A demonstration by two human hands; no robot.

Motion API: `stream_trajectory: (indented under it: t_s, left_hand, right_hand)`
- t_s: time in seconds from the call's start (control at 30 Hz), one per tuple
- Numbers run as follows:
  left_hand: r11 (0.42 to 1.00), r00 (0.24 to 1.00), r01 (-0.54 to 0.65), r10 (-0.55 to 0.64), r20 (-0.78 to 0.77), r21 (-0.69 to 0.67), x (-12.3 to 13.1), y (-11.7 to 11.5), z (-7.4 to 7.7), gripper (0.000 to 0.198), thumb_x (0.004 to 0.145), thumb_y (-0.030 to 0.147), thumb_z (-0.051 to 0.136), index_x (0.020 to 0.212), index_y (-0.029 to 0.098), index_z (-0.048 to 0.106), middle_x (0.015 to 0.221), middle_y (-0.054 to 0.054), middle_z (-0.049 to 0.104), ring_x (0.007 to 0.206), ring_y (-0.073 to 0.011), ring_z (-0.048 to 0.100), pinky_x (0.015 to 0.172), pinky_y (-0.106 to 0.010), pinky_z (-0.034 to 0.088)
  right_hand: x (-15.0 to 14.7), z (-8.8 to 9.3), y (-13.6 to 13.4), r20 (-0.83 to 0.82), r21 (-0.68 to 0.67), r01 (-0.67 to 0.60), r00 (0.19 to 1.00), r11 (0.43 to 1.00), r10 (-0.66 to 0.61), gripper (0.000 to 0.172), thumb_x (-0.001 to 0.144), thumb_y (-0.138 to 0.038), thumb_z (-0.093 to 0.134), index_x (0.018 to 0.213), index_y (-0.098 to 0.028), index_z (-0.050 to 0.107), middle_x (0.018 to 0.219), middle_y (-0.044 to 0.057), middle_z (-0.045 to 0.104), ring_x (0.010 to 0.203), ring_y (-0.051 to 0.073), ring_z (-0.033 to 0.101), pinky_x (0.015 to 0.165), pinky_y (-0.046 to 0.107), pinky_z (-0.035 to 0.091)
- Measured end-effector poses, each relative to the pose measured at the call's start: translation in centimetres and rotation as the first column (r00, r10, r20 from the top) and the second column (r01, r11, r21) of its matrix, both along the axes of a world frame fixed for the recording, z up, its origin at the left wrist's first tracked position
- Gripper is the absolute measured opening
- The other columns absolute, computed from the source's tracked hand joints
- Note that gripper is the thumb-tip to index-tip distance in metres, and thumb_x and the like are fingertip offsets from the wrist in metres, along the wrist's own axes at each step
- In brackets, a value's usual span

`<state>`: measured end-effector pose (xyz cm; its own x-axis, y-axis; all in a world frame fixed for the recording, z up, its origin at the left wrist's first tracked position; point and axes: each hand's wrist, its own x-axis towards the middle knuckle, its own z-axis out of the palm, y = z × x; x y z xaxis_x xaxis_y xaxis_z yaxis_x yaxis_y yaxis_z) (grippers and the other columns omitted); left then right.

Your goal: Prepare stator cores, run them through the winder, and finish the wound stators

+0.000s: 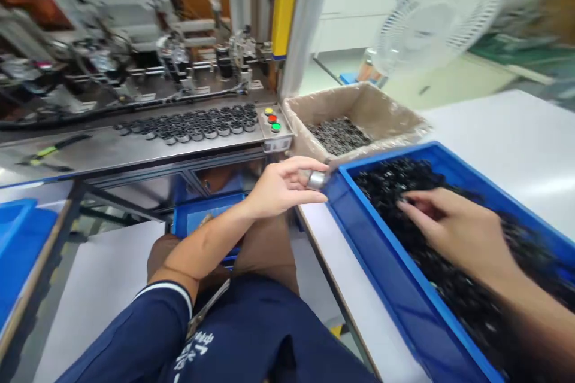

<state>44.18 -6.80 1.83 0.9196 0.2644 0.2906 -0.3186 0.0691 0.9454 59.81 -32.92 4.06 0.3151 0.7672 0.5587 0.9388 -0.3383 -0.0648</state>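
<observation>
My left hand (285, 187) is closed around a small silver metal cylinder (317, 179), held between thumb and fingers near the corner of a blue bin (359, 233). Inside that bin lies a heap of small black parts (399, 176). Over the heap, my right hand (453, 224) pinches with thumb and forefinger at a small dark part, which is blurred and partly hidden by the fingers.
A lined carton (309, 137) holding small metal pieces stands behind the bin. Rows of black-topped silver parts (193, 125) sit on the machine ledge, beside a button box (274, 125). Cutters (54, 149) lie at left; a white fan (440, 18) stands at back right.
</observation>
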Motion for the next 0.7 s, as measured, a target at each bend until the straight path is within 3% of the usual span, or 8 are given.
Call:
stream_trajectory:
  t_s: [0.1, 0.23, 0.37, 0.7]
  left_hand:
    - [0.994, 0.995, 0.082, -0.086, -0.047, -0.078, -1.1, -1.2, 0.4, 0.056, 0.057, 0.029, 0.093, 0.109, 0.016, 0.074, 0.109, -0.009, 0.073, 0.079, -0.0123, 0.067, 0.074, -0.027, 0.059]
    - [0.979, 0.986, 0.156, -0.163, -0.046, -0.134, -1.3, -3.3, 0.8, 0.055, 0.057, 0.026, 0.094, 0.108, 0.017, 0.075, 0.102, -0.008, 0.078, 0.073, -0.0122, 0.069, 0.07, -0.027, 0.062]
    - [0.959, 0.967, 0.22, -0.238, -0.088, -0.179, -1.3, -5.1, 0.9, 0.052, 0.059, 0.023, 0.093, 0.108, 0.018, 0.077, 0.102, -0.007, 0.078, 0.075, -0.0136, 0.072, 0.073, -0.027, 0.064]
    - [0.96, 0.968, 0.25, -0.252, -0.007, -0.124, -0.5, -6.8, -0.3, 0.052, 0.057, 0.024, 0.094, 0.106, 0.016, 0.077, 0.1, -0.008, 0.079, 0.083, -0.0176, 0.076, 0.077, -0.027, 0.065]
  right_hand:
    - [-3.7, 1.4, 2.1, -0.147, 0.168, -0.004, 0.989, 0.986, 0.029, 0.001, 0.09, -0.021, 0.067, 0.09, -0.021, 0.067, 0.071, 0.0, 0.068, 0.058, 0.014, 0.065, 0.055, 0.025, 0.053]
    - [-7.6, 1.0, 3.0, -0.1, 0.319, -0.167, 0.973, 0.933, 0.208, 0.012, 0.087, -0.018, 0.072, 0.088, -0.022, 0.061, 0.074, 0.001, 0.069, 0.064, 0.014, 0.066, 0.056, 0.025, 0.054]
    - [-8.9, 0.5, 2.2, 0.002, 0.304, -0.288, 0.953, 0.908, 0.301, 0.015, 0.088, -0.018, 0.072, 0.092, -0.021, 0.058, 0.078, 0.002, 0.071, 0.069, 0.014, 0.068, 0.056, 0.023, 0.055]
    - [-8.1, -0.4, 1.5, 0.033, 0.255, -0.289, 0.956, 0.922, 0.291, 0.013, 0.09, -0.017, 0.068, 0.092, -0.021, 0.056, 0.078, 0.002, 0.07, 0.071, 0.014, 0.069, 0.058, 0.023, 0.056]
